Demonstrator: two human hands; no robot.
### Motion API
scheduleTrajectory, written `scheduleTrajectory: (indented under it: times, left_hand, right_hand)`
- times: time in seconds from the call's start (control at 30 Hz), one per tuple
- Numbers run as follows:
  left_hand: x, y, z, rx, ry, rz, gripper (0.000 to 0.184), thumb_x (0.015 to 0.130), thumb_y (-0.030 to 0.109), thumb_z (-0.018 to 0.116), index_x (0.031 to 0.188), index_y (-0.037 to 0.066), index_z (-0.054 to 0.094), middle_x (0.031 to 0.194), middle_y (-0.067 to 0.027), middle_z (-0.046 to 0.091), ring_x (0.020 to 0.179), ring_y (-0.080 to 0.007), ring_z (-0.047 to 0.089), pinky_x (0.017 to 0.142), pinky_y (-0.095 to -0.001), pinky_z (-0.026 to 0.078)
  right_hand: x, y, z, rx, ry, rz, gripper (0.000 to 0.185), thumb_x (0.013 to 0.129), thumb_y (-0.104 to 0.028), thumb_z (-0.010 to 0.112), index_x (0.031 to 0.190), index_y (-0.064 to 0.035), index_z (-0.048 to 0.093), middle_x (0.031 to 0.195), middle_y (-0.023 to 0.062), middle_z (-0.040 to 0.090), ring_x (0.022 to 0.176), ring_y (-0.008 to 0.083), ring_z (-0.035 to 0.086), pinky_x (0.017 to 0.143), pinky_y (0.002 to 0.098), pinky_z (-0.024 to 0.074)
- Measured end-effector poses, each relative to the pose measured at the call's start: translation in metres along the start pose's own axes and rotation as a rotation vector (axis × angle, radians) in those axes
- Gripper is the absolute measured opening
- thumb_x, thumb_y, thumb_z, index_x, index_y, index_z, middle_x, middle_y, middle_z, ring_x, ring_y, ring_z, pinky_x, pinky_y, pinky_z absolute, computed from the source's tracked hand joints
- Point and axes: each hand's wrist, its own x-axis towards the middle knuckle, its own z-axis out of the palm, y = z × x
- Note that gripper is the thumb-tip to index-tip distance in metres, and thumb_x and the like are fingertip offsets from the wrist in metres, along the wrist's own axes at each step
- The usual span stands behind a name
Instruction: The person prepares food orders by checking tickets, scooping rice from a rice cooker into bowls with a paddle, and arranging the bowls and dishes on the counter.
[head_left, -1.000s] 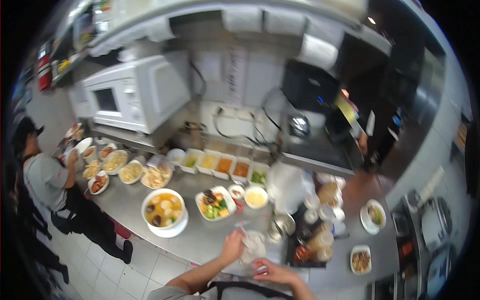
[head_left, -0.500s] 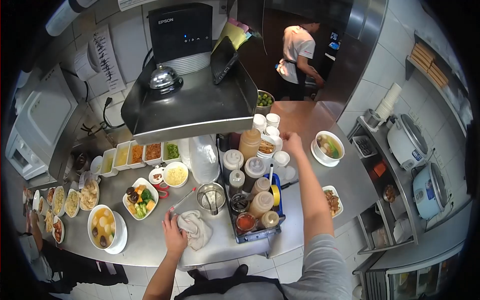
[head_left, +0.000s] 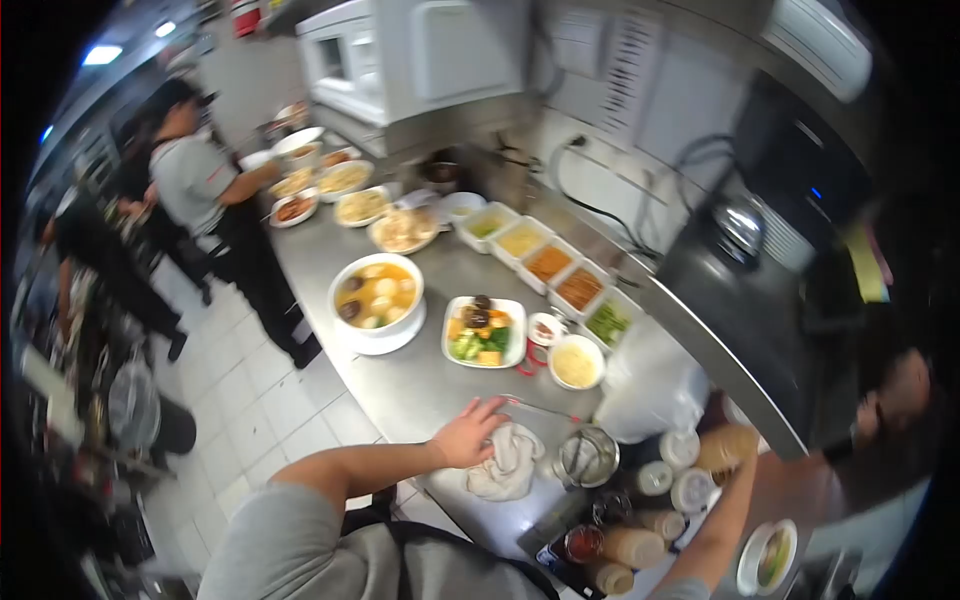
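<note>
My left hand [head_left: 470, 432] rests at the upper left edge of a crumpled white cloth [head_left: 508, 465], its fingers apart. My right forearm [head_left: 722, 515] reaches up past the sauce bottles [head_left: 632, 547], and the fingers of that hand are hidden around the metal shelf's edge. Right of the cloth stands a metal pot [head_left: 587, 457]. A red-handled pair of scissors [head_left: 532, 360] lies by a small cup [head_left: 544, 329] and a bowl of pale yellow food [head_left: 577, 362]. Further left are a square dish of vegetables [head_left: 484, 331] and a large soup bowl [head_left: 375, 294].
Topping containers [head_left: 548, 262] line the counter's back. A metal shelf [head_left: 735, 370] overhangs the right side, carrying a bell [head_left: 740, 230] and a black printer [head_left: 800, 150]. Several filled dishes [head_left: 363, 207] stand at the far left, near a co-worker [head_left: 195, 185]. Another bowl [head_left: 768, 557] is lower right.
The view has swung right, then back left. Since half a second ago, my right hand has gone from plain view beside white cups to being hidden. My left hand stays by the cloth.
</note>
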Motion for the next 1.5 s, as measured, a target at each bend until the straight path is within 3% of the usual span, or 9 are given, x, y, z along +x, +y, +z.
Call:
scheduleTrajectory:
  times: [0.6,1.0,1.03,1.07,1.17,1.23,1.3,1.43,1.5]
  left_hand:
    - [0.000,-0.003,0.000,-0.018,-0.105,0.053,0.057,0.070,0.014,0.058,0.124,0.009,0.040,0.138,-0.0182,0.025,0.129,-0.0335,0.028,0.107,-0.0511,0.019]
    - [0.012,0.004,0.003,-0.061,-0.023,0.115,0.054,0.062,0.009,0.058,0.115,0.003,0.048,0.130,-0.0245,0.035,0.115,-0.0434,0.037,0.099,-0.0491,0.030]
    - [0.014,0.007,0.003,-0.069,-0.045,0.121,0.053,0.063,0.007,0.057,0.115,0.002,0.048,0.130,-0.0245,0.034,0.115,-0.0435,0.036,0.099,-0.0496,0.029]
    - [0.013,0.009,0.004,-0.082,-0.059,0.106,0.052,0.063,0.006,0.056,0.115,0.002,0.048,0.131,-0.0246,0.034,0.117,-0.0436,0.034,0.101,-0.0499,0.027]
    - [0.012,0.014,0.005,-0.051,-0.071,0.118,0.051,0.064,0.003,0.055,0.114,0.001,0.047,0.132,-0.0239,0.033,0.119,-0.0430,0.033,0.102,-0.0485,0.025]
    - [0.009,0.015,0.004,-0.017,-0.057,0.142,0.051,0.064,0.000,0.053,0.114,0.000,0.046,0.132,-0.0233,0.033,0.119,-0.0422,0.033,0.102,-0.0467,0.026]
    - [0.009,0.013,0.003,-0.031,-0.108,0.094,0.052,0.065,0.001,0.055,0.116,0.000,0.044,0.135,-0.0237,0.029,0.126,-0.0423,0.027,0.106,-0.0519,0.016]
    - [0.006,0.010,0.003,-0.028,-0.106,0.110,0.053,0.065,0.001,0.055,0.117,-0.001,0.044,0.135,-0.0234,0.029,0.126,-0.0415,0.027,0.106,-0.0527,0.015]
    - [0.007,0.010,0.004,-0.019,-0.093,0.113,0.053,0.065,0.001,0.055,0.116,-0.001,0.044,0.135,-0.0237,0.029,0.125,-0.0422,0.028,0.106,-0.0521,0.015]
  right_hand:
    - [0.002,-0.002,0.010,-0.020,-0.078,-0.024,0.061,0.061,-0.020,0.069,0.118,-0.0080,0.051,0.115,0.0198,0.053,0.109,0.0350,0.050,0.093,0.0433,0.0412]
    - [0.020,-0.033,-0.061,0.324,0.054,-0.412,0.075,0.057,-0.023,0.073,0.125,-0.0096,0.047,0.120,0.0189,0.051,0.113,0.0344,0.047,0.097,0.0426,0.0394]
    - [0.009,-0.050,-0.099,0.168,-0.083,-0.059,0.103,0.045,-0.026,0.078,0.136,-0.0147,0.033,0.131,0.0162,0.040,0.123,0.0334,0.038,0.104,0.0405,0.0324]
    - [-0.006,-0.057,-0.116,0.297,0.020,-0.047,0.098,0.045,-0.027,0.077,0.134,-0.0163,0.037,0.132,0.0177,0.038,0.123,0.0345,0.037,0.103,0.0438,0.0316]
    - [-0.047,-0.033,-0.153,0.223,0.101,0.128,0.101,0.042,-0.032,0.076,0.134,-0.0161,0.037,0.133,0.0194,0.036,0.124,0.0355,0.036,0.102,0.0505,0.0270]
    - [-0.088,-0.033,-0.179,-0.107,-0.067,0.298,0.102,0.043,-0.031,0.078,0.134,-0.0143,0.035,0.132,0.0206,0.036,0.122,0.0382,0.037,0.102,0.0487,0.0300]
    - [-0.132,-0.028,-0.190,-0.125,-0.138,0.432,0.103,0.041,-0.034,0.077,0.134,-0.0146,0.036,0.132,0.0213,0.035,0.124,0.0373,0.035,0.102,0.0537,0.0264]
    - [-0.183,0.027,-0.175,-0.329,-0.222,0.520,0.105,0.042,-0.032,0.076,0.136,-0.0155,0.031,0.132,0.0209,0.035,0.128,0.0367,0.031,0.106,0.0530,0.0203]
    - [-0.198,0.049,-0.170,-0.310,-0.324,0.547,0.105,0.043,-0.030,0.076,0.136,-0.0195,0.030,0.135,0.0174,0.032,0.127,0.0420,0.029,0.102,0.0553,0.0272]
